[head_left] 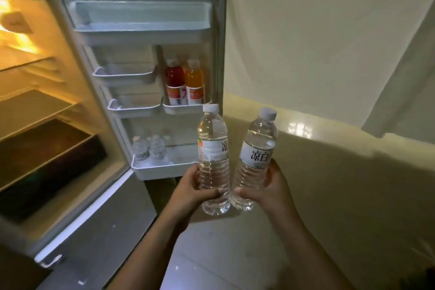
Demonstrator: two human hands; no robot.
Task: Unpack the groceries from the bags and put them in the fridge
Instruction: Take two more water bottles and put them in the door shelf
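Note:
My left hand (191, 189) grips a clear water bottle (213, 148) with a white cap, held upright. My right hand (274, 189) grips a second water bottle (257, 150) with a white label, tilted slightly right. Both bottles hang in front of the open fridge door (141, 19). The door's lowest shelf (162, 168) holds two small water bottles (148, 148) at its left end. A red drink bottle (174, 82) and an orange drink bottle (194, 81) stand in a right-hand door shelf above. The lit fridge interior (35, 106) is at the left.
Glass shelves and a dark drawer (47, 148) fill the fridge interior. Other door shelves, including the top bin (141, 16), hold nothing visible. A pale wall and a hanging cloth (400, 73) are at the right. The glossy tiled floor (235, 254) lies below.

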